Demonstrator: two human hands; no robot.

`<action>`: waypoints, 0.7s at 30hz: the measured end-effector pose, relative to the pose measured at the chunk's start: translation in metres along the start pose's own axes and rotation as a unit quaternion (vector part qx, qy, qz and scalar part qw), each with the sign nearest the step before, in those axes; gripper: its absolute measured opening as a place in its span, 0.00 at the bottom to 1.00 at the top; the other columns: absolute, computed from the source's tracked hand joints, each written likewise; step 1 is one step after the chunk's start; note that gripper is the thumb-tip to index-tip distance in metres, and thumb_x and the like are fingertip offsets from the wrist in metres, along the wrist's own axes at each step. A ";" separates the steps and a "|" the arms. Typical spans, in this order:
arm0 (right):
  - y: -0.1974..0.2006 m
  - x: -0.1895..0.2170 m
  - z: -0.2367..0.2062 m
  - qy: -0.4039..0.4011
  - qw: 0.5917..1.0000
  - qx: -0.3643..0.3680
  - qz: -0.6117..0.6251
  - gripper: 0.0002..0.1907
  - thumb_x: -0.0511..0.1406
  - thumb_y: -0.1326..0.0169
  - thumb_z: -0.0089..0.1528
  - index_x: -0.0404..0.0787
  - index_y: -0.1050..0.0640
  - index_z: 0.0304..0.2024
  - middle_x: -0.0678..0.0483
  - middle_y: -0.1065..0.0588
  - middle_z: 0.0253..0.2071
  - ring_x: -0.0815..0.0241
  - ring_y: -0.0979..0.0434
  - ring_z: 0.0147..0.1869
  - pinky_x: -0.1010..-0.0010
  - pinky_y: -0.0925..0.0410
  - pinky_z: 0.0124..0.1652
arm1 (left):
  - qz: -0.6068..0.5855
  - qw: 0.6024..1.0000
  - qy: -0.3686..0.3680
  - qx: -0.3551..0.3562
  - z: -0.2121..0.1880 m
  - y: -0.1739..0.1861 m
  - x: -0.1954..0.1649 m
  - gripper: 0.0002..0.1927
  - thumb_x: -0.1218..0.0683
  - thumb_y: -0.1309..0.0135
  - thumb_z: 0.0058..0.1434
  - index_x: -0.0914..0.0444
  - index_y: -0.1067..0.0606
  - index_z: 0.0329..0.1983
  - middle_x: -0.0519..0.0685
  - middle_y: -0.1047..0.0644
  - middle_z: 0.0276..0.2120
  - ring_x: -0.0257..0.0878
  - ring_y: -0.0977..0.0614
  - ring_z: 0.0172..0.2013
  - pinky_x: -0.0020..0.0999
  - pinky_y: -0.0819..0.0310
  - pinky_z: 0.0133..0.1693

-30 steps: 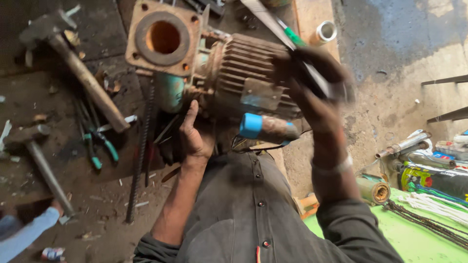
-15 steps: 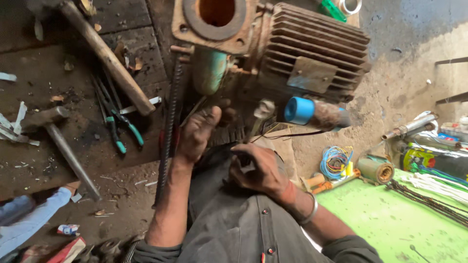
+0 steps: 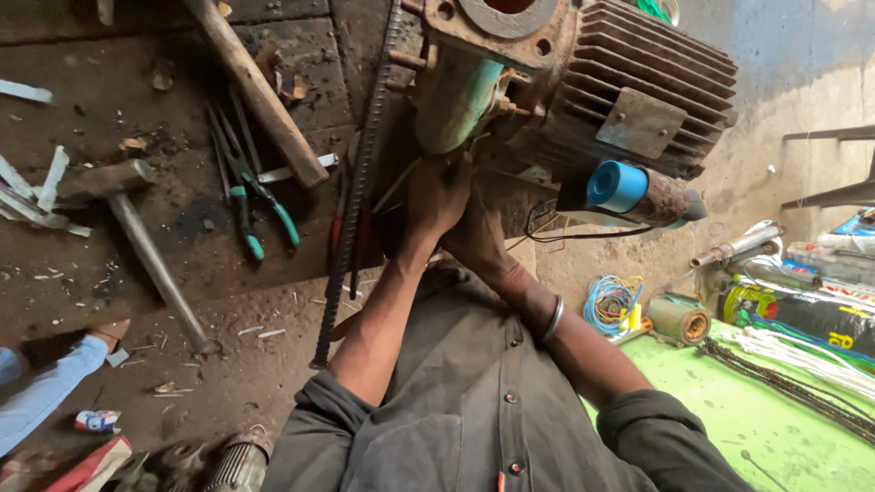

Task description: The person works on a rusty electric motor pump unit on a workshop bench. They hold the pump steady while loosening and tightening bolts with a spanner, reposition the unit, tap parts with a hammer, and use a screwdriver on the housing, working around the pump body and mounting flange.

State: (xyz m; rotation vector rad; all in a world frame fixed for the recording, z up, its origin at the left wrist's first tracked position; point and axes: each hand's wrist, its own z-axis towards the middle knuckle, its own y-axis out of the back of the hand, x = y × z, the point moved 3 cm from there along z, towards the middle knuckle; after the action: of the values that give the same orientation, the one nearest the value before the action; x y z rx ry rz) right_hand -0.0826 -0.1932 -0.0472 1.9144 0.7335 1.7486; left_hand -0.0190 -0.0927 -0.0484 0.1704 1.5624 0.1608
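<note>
On the far left of the floor [image 3: 228,383] lie a hammer [image 3: 137,228] and green-handled pliers [image 3: 255,205], with a long wooden handle [image 3: 260,91] slanting above them and a ribbed steel bar [image 3: 360,182] running down the middle. None of these touch our hands.

Just right of the bar, our left hand [image 3: 436,196] presses up against the underside of the electric motor [image 3: 629,91], at the green casing [image 3: 456,100] below the flange [image 3: 506,18]. Our right hand [image 3: 478,239] sits touching it, a little lower and nearer the body. The motor lies up and to the right of both hands, its long axis running from the flange at top centre toward the finned housing and the blue-capped pipe [image 3: 629,189] at the right. The left hand is the nearer to the casing.

Whether either grip is closed on anything we cannot tell: the fingers of both hands are in shadow and tucked under the motor. The flange is cut off by the top edge, and the motor's underside is hidden.
</note>
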 end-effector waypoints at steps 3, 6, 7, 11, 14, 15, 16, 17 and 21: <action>-0.010 0.008 -0.005 -0.102 0.993 -0.005 0.055 0.46 0.38 0.36 0.55 0.34 0.43 0.70 0.33 0.24 0.54 0.34 0.22 0.57 0.53 0.28 0.49 | 0.015 0.999 0.003 0.049 0.005 0.005 -0.001 0.14 0.51 0.45 0.67 0.66 0.21 0.45 0.67 0.20 0.37 0.63 0.18 0.45 0.52 0.24 0.41; -0.010 0.020 -0.012 -0.022 0.991 -0.090 0.094 0.49 0.35 0.38 0.59 0.31 0.50 0.74 0.31 0.32 0.63 0.38 0.24 0.60 0.56 0.28 0.53 | -0.008 0.997 -0.054 0.048 0.009 0.015 -0.010 0.14 0.51 0.46 0.68 0.67 0.20 0.45 0.67 0.21 0.37 0.64 0.19 0.44 0.52 0.24 0.40; -0.012 0.020 -0.013 -0.015 0.991 -0.080 0.105 0.44 0.34 0.38 0.59 0.32 0.45 0.72 0.33 0.30 0.62 0.41 0.24 0.60 0.56 0.28 0.54 | -0.021 0.996 -0.083 0.037 0.009 0.018 -0.013 0.13 0.52 0.47 0.68 0.67 0.21 0.46 0.68 0.21 0.38 0.64 0.19 0.44 0.52 0.24 0.40; -0.015 0.008 -0.016 -0.076 0.957 -0.002 0.279 0.33 0.33 0.40 0.61 0.31 0.38 0.65 0.41 0.27 0.56 0.51 0.23 0.56 0.58 0.25 0.52 | -0.008 0.998 -0.051 0.047 0.010 0.021 -0.016 0.12 0.52 0.46 0.69 0.67 0.21 0.43 0.65 0.21 0.34 0.64 0.18 0.39 0.52 0.26 0.38; -0.014 0.006 -0.018 -0.051 0.949 0.052 0.306 0.28 0.33 0.44 0.65 0.31 0.35 0.65 0.44 0.26 0.57 0.55 0.23 0.57 0.63 0.27 0.54 | -0.016 0.998 -0.033 0.045 0.009 0.020 -0.017 0.13 0.51 0.47 0.68 0.66 0.22 0.43 0.64 0.20 0.32 0.62 0.17 0.37 0.51 0.26 0.38; -0.011 0.008 -0.019 -0.019 0.957 0.066 0.283 0.26 0.33 0.46 0.67 0.31 0.33 0.65 0.45 0.25 0.58 0.56 0.24 0.59 0.64 0.28 0.56 | -0.004 0.996 -0.085 0.023 0.008 0.021 -0.020 0.12 0.51 0.47 0.69 0.66 0.22 0.43 0.65 0.20 0.34 0.63 0.18 0.39 0.51 0.25 0.39; -0.012 0.007 -0.021 -0.056 0.937 0.093 0.333 0.24 0.34 0.47 0.67 0.33 0.33 0.64 0.47 0.25 0.56 0.58 0.23 0.57 0.66 0.27 0.53 | 0.009 0.990 -0.140 0.003 0.008 0.022 -0.024 0.12 0.51 0.47 0.69 0.65 0.22 0.43 0.65 0.20 0.37 0.64 0.18 0.41 0.51 0.25 0.41; -0.012 0.006 -0.025 -0.093 0.912 0.118 0.383 0.23 0.35 0.49 0.67 0.35 0.34 0.63 0.49 0.26 0.54 0.60 0.23 0.54 0.68 0.26 0.50 | 0.014 0.992 -0.121 0.016 0.009 0.021 -0.023 0.13 0.51 0.47 0.69 0.66 0.22 0.44 0.66 0.20 0.38 0.65 0.19 0.42 0.52 0.25 0.42; -0.008 0.011 -0.034 -0.163 0.910 0.189 0.331 0.17 0.37 0.49 0.71 0.32 0.27 0.57 0.48 0.23 0.44 0.60 0.24 0.42 0.69 0.29 0.40 | 0.021 0.992 0.022 0.122 0.013 0.017 -0.014 0.16 0.48 0.49 0.69 0.66 0.22 0.45 0.66 0.20 0.37 0.62 0.17 0.44 0.52 0.25 0.44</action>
State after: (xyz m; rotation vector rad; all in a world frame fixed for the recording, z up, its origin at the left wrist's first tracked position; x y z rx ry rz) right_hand -0.1160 -0.1805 -0.0407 2.8911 0.3193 1.6274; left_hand -0.0056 -0.0792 -0.0309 0.3954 1.6199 0.0052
